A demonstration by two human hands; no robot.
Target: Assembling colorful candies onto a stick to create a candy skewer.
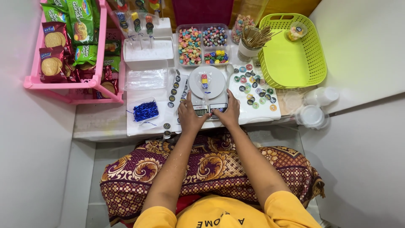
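White bench [105, 120] holds my kitchen scale [206, 90]; both hands' fingers [188, 100], loosely spread, rest on its front edge (candy packet [204, 81] on top).

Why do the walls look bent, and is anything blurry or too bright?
Head view: wide-angle lens bows the white walls at the edges; lighting is even and soft, shadows faint; the scale and both hands, left hand and right hand, look sharp; no strong glare.

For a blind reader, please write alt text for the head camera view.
Both hands, left and right, rest on a small kitchen scale holding a clear candy packet. Candy trays, round stickers and a green basket lie behind.
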